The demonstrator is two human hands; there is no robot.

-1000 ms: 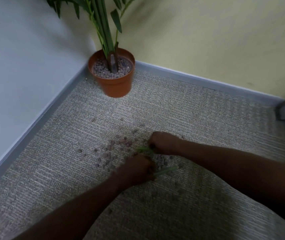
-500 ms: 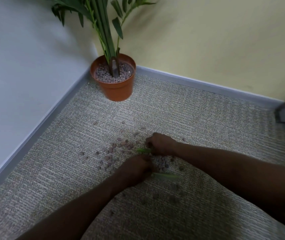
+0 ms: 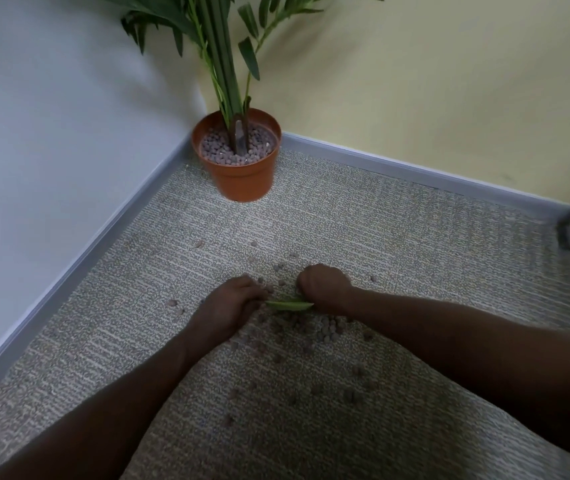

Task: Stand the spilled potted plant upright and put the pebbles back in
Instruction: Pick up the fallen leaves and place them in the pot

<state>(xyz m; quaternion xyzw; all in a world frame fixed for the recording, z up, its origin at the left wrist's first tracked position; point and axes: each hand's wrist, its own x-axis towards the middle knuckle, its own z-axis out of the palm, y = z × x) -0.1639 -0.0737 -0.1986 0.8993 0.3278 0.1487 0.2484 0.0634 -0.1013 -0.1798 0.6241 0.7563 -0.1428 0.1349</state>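
Both hands have shifted since the earlier frames: the left hand point(image 3: 230, 306) now sits farther out toward the left skirting, and the pebbles point(image 3: 314, 327) that lay to its left are mostly gathered into a cluster nearer the person. Nearest on the carpeted floor point(image 3: 415, 258), a loose scatter of small, rounded, brownish-grey pebbles trails away from that cluster, matt and rough-looking against the grey looped weave. Just beyond it, the left hand is curled with fingertips down on the carpet, and whether it holds anything I cannot tell; the right hand point(image 3: 325, 289) is bunched into a fist, its contents hidden. A flat, pointed green leaf point(image 3: 288, 305) lies between them, touching both. Farther off, in the floor's corner where the skirtings meet, the terracotta-coloured pot point(image 3: 242, 178) already stands upright, smooth and tapered, its top filled with pebbles around the plant point(image 3: 221, 64) stems. Righting looks done; collecting the spilled pebbles and returning them remains.
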